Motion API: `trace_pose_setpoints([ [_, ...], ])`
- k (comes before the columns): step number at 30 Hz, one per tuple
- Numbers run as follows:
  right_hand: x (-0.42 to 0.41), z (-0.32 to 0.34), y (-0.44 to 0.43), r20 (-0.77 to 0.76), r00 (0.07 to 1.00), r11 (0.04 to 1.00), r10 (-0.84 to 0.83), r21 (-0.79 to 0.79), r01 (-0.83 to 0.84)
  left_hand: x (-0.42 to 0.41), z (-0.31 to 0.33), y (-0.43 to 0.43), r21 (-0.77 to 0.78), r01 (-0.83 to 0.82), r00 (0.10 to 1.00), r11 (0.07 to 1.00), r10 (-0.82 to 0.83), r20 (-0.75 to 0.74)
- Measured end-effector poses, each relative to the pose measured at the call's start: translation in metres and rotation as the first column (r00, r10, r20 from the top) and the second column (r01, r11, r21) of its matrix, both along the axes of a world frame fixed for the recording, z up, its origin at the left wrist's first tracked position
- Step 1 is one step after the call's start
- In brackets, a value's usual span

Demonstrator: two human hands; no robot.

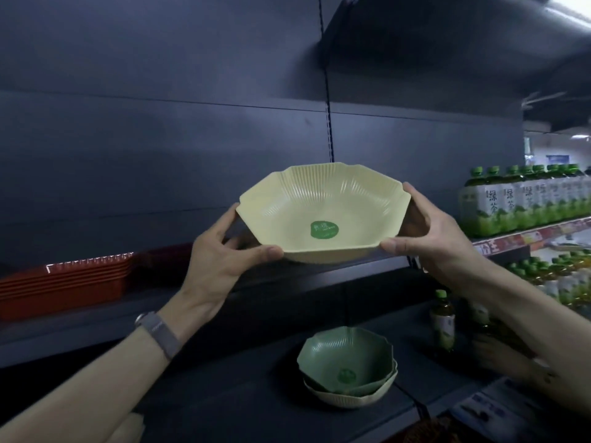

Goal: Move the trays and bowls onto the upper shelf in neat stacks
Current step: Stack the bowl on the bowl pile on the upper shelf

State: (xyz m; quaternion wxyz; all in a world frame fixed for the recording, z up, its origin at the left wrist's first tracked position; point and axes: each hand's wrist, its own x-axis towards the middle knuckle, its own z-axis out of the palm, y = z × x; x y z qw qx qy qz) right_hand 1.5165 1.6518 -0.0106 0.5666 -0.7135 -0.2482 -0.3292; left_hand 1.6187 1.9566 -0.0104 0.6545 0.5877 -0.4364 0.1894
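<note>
Upper shelf (144, 302) — red tray stack (64, 282); lower shelf (240, 394) — nested bowls (348, 369).

Gripping the pale yellow bowl (319, 215) by opposite rims with left hand (220, 263) and right hand (428, 238), holding it tilted at the upper shelf (281, 279) edge, right of the red trays (64, 279), above nested bowls (348, 369).

dim, bluish, soft overall; wide-angle bowing at edges, perhaps brighter light far right
</note>
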Motion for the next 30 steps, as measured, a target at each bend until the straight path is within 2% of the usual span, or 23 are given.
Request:
trace_pose_setpoints([
  [3,0.023,0.02,-0.013,0.015,0.999,0.999,0.038,0.038,-0.039,0.023,0.017,-0.014,0.031,0.062,0.998,0.998,-0.061,-0.008],
  [10,0.084,0.057,-0.032,-0.003,0.999,0.98,0.032,0.194,-0.031,0.073,0.054,-0.051,-0.005,0.208,0.967,0.978,-0.206,-0.148],
  [17,0.138,0.063,-0.041,-0.115,0.991,0.96,0.072,0.276,-0.038,0.126,0.066,-0.063,-0.046,0.197,0.959,0.979,-0.202,-0.197],
  [30,0.187,0.04,-0.052,-0.285,0.954,0.95,0.093,0.313,0.001,0.151,0.051,-0.073,-0.002,0.126,0.895,0.992,-0.114,-0.43],
])
